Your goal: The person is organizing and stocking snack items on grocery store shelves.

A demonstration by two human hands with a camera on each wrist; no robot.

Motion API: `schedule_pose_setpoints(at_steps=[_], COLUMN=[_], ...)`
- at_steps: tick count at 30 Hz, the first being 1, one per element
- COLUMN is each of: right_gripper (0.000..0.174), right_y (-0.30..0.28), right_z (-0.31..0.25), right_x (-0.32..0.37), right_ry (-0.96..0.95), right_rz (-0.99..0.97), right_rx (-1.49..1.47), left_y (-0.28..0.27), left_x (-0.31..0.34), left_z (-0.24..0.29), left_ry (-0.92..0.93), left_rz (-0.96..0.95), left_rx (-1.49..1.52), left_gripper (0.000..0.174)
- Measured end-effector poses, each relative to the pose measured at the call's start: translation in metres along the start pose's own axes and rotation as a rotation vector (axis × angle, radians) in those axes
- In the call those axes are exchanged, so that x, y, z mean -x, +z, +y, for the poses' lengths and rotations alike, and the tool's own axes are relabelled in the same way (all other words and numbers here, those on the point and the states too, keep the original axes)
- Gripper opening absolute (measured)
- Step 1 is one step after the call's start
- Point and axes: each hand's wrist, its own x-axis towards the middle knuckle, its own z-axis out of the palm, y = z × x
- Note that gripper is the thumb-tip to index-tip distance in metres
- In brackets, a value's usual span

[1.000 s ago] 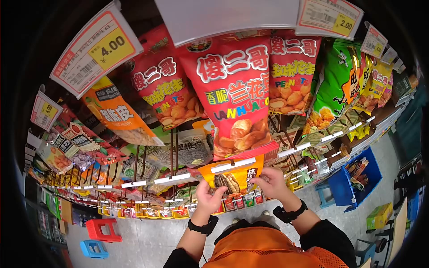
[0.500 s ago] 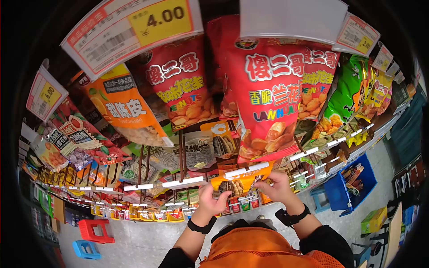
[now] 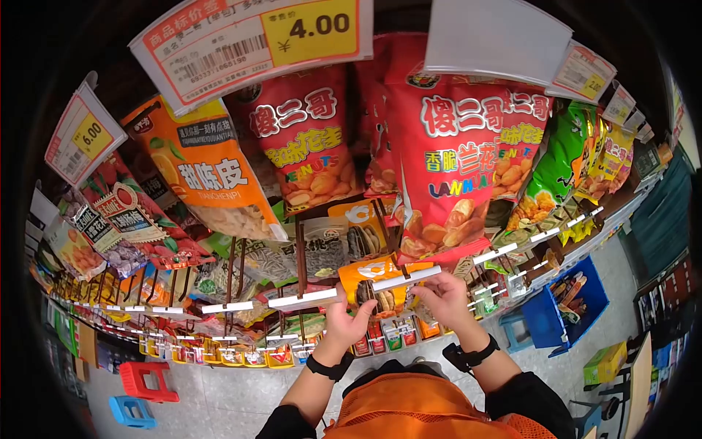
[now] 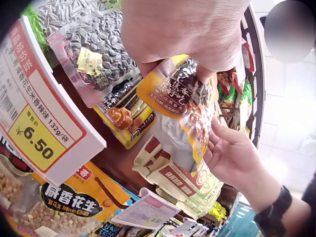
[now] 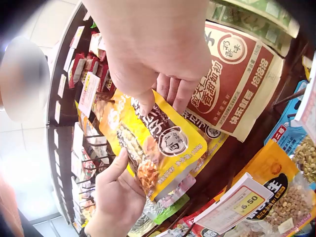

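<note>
An orange-yellow bag of sunflower seeds [image 3: 382,298] is held between both hands at the shelf front, partly behind a white label strip in the head view. My left hand [image 3: 344,323] grips its left side, thumb on the front. My right hand [image 3: 446,301] pinches the right side between thumb and fingers. The right wrist view shows the bag [image 5: 168,148] tilted, its printed front facing that camera, with the left hand [image 5: 117,197] at its edge. A similar bag [image 3: 362,230] hangs behind on the rack.
Large red snack bags [image 3: 446,168] hang above the hands, beside an orange bag [image 3: 208,172] at the left. Metal hooks [image 3: 301,256] with white label ends stick out of the rack. A blue bin [image 3: 567,311] and red stool [image 3: 148,382] stand on the floor.
The head view has turned, so the hanging bags appear farther right and the price tag larger. Both hands keep their hold, now farther left relative to the large red bag.
</note>
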Motion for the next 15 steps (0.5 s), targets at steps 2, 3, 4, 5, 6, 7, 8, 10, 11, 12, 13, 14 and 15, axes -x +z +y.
schedule_pose_setpoints(at_steps=[2,3,4,5,6,7,8,10,11,12,13,14,15], right_gripper=[0.020,0.019,0.019,0.020,0.020,0.019,0.019,0.019,0.017,0.017,0.017,0.018,0.015], right_y=[0.006,0.008,0.006,0.005,0.002,0.002,-0.001,-0.011,-0.016,-0.024,-0.030,-0.036,-0.042], right_z=[0.002,0.003,0.010,0.018,0.025,0.011,0.011,0.014,0.019,0.019,0.012,0.008,0.009], right_x=[-0.002,-0.003,0.001,0.004,0.007,0.010,0.015,0.029,0.035,0.044,0.052,0.059,0.067], right_ry=[-0.015,-0.018,-0.019,-0.014,-0.007,-0.009,-0.006,0.052,0.058,0.069,0.069,0.066,0.014], right_rz=[0.074,0.110,0.124,0.152,0.180,0.184,0.210,0.200,0.210,0.229,0.171,0.109,0.122], right_rx=[0.092,0.141,0.136,0.187,0.239,0.263,0.257,0.309,0.312,0.314,0.370,0.421,0.398], left_y=[0.002,0.003,0.003,0.002,0.000,-0.003,-0.004,-0.008,-0.014,-0.019,-0.022,-0.026,-0.024], left_x=[-0.005,-0.005,-0.007,-0.006,-0.001,0.007,0.008,0.022,0.033,0.043,0.053,0.061,0.067], left_z=[0.003,0.003,0.004,0.006,0.000,-0.014,-0.011,-0.006,-0.009,-0.011,-0.009,-0.003,0.003], left_ry=[0.011,-0.020,-0.047,-0.098,-0.091,-0.091,-0.094,-0.112,-0.063,-0.010,-0.015,-0.014,-0.013], left_rz=[0.042,0.053,0.059,0.046,0.026,0.061,0.093,0.106,0.165,0.224,0.207,0.181,0.154], left_rx=[-0.048,-0.003,0.040,0.047,0.042,-0.004,-0.048,-0.093,-0.228,-0.363,-0.359,-0.400,-0.441], left_gripper=[0.053,0.055,0.058,0.059,0.059,0.058,0.057,0.049,0.041,0.033,0.033,0.025,0.016])
